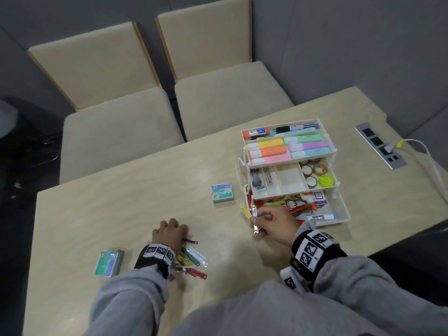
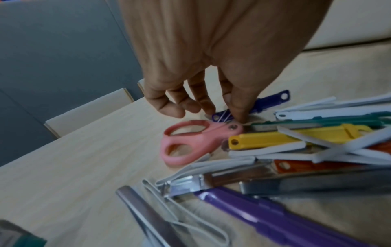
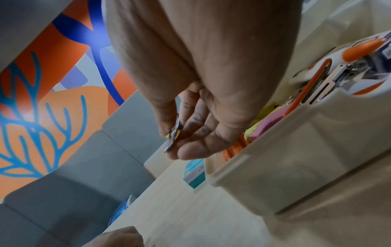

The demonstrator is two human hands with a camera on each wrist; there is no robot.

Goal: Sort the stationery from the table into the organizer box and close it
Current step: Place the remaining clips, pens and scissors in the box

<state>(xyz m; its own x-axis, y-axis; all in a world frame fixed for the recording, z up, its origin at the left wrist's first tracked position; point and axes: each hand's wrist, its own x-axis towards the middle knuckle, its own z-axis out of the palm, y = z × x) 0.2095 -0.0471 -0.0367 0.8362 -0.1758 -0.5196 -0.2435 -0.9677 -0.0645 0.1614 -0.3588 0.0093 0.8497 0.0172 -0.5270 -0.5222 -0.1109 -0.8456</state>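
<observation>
the right hand [image 1: 271, 220] pinches a metal clip [image 1: 254, 219] and a yellow one [image 1: 245, 210] just beside the box [image 1: 344, 212], which stands open near the table's far right edge. the left hand [image 1: 169, 232], fingers curled down, touches a blue clip [image 2: 253, 108] in the pile [image 1: 191, 259] at the near edge. lift both clips over the bottom tray's wall before letting go, so neither snags.

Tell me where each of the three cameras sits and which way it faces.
Head: worn high, looking down at the table, organizer box, both hands and grey sleeves.
Left wrist: along the left hand onto pink scissors and clips.
Right wrist: along the right hand, pinching a metal clip, beside the box wall.
Shared: head and right wrist both show the staple box.
</observation>
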